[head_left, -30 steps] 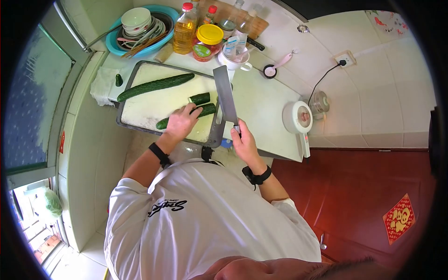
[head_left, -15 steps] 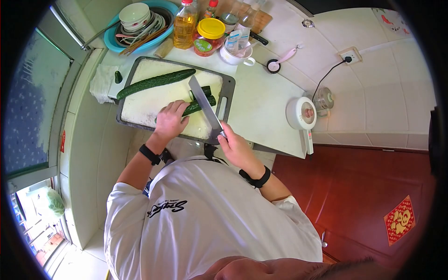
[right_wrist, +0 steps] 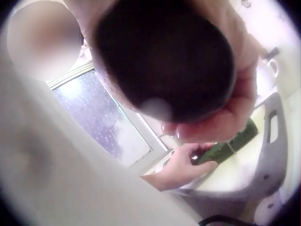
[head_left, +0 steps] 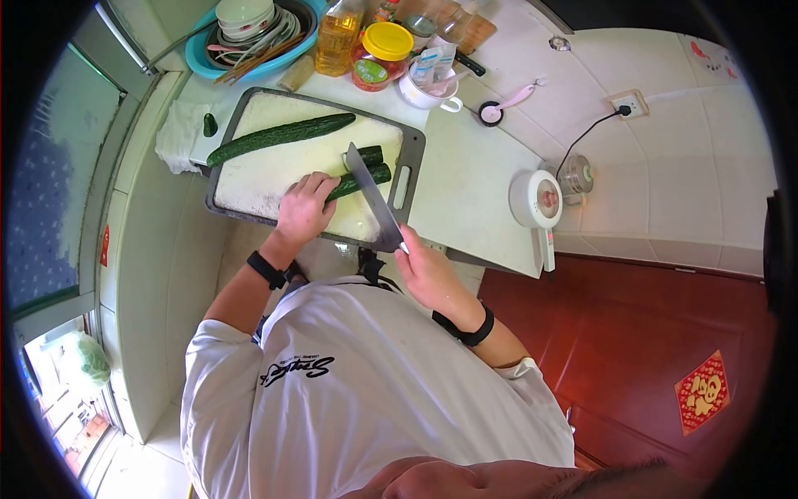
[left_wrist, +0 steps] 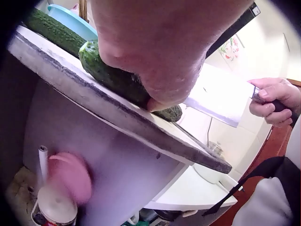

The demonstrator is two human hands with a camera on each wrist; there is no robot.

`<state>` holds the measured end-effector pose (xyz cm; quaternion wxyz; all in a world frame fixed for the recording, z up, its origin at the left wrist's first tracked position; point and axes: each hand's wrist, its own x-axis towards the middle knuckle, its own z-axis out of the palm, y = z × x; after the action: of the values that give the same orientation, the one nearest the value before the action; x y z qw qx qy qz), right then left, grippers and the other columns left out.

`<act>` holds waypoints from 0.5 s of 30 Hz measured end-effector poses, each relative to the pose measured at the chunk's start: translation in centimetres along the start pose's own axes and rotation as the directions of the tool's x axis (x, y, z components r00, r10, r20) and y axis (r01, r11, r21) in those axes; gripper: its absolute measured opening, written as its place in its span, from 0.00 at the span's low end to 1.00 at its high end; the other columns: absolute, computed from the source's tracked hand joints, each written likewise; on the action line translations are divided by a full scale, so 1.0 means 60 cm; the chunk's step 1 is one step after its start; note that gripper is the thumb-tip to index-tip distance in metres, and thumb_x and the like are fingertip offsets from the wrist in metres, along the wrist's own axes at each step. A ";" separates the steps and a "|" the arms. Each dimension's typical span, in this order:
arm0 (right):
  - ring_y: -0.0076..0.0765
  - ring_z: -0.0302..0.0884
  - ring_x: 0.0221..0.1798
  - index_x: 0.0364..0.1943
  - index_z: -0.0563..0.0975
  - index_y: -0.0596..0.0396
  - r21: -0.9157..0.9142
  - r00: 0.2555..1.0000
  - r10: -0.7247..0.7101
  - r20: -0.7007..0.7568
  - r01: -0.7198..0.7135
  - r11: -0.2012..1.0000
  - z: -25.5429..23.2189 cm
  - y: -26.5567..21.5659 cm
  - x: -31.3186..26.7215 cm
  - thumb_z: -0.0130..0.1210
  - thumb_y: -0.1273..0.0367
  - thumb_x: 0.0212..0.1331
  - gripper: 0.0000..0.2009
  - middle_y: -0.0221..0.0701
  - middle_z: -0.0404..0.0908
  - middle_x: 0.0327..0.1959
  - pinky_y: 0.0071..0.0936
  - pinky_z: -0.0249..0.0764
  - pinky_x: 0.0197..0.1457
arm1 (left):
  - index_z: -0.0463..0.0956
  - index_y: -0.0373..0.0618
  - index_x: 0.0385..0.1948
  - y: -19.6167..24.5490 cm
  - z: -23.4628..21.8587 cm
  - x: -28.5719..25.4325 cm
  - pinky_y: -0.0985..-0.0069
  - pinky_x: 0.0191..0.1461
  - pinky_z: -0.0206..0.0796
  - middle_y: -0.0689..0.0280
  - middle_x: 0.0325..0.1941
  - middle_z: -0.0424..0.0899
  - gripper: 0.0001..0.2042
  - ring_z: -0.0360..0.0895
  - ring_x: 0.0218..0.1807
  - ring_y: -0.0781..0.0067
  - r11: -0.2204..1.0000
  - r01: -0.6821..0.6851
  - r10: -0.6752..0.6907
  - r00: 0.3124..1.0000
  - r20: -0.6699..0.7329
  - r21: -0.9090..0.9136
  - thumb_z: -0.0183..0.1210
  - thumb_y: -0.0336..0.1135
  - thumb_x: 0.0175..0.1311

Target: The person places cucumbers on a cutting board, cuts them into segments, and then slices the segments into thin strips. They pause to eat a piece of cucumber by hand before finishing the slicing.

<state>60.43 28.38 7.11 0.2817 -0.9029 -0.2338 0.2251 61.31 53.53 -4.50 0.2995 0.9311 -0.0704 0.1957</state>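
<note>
A short thick cucumber [head_left: 342, 188] lies on the cutting board [head_left: 249, 179], its near end under my left hand [head_left: 306, 206]. In the left wrist view, that hand's thumb and fingers grip the cucumber [left_wrist: 110, 77] from above. My right hand [head_left: 428, 270] holds a cleaver [head_left: 376, 200] by its dark handle. The blade stands on edge across the cucumber, to the right of my left fingers. Beside it on the far side lies a cut cucumber piece [head_left: 371, 155], partly hidden by the blade. One long cucumber [head_left: 283, 139] lies farther back on the board.
A cucumber end [head_left: 209, 125] rests on a white cloth [head_left: 179, 137] left of the board. Behind stand a blue basin [head_left: 196, 60] of dishes, an oil bottle [head_left: 337, 41], a yellow-lidded jar [head_left: 378, 62] and a white cup [head_left: 424, 93]. A white pot [head_left: 528, 200] sits at right.
The cleaver has swung left and down from beyond the board's right edge onto the cucumber. My left hand has shifted slightly left along the cucumber and keeps hold of it.
</note>
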 end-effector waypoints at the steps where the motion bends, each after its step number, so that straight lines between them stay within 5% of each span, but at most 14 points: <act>1: 0.64 0.79 0.34 0.63 0.62 0.60 -0.002 1.000 0.004 0.002 -0.004 1.000 0.004 0.000 0.004 0.46 0.68 0.69 0.20 0.55 0.80 0.32 0.53 0.73 0.38 | 0.78 0.46 0.45 -0.001 0.000 0.000 0.67 0.48 0.74 0.64 0.42 0.78 0.18 0.79 0.45 0.62 1.000 -0.004 0.004 1.000 0.001 -0.013 0.64 0.27 0.49; 13: 0.68 0.76 0.38 0.61 0.62 0.58 0.093 0.999 -0.023 -0.049 0.028 0.995 0.092 0.046 0.104 0.45 0.68 0.69 0.19 0.57 0.77 0.35 0.52 0.72 0.40 | 0.79 0.49 0.49 -0.006 0.000 -0.010 0.65 0.48 0.74 0.66 0.43 0.79 0.21 0.79 0.46 0.62 1.000 -0.009 0.009 1.000 0.002 0.009 0.65 0.28 0.49; 15: 0.61 0.80 0.34 0.61 0.64 0.58 0.119 0.987 -0.102 -0.122 0.117 0.986 0.092 0.052 0.108 0.48 0.67 0.68 0.19 0.54 0.79 0.32 0.51 0.73 0.38 | 0.79 0.50 0.50 -0.007 -0.015 -0.021 0.65 0.48 0.74 0.66 0.44 0.80 0.21 0.79 0.47 0.62 0.996 -0.041 0.041 0.999 0.002 0.078 0.65 0.29 0.49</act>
<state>63.53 31.87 -0.67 0.3632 -0.8806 -0.2518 0.1709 59.96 54.43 -4.61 0.2587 0.9406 -0.0819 0.2041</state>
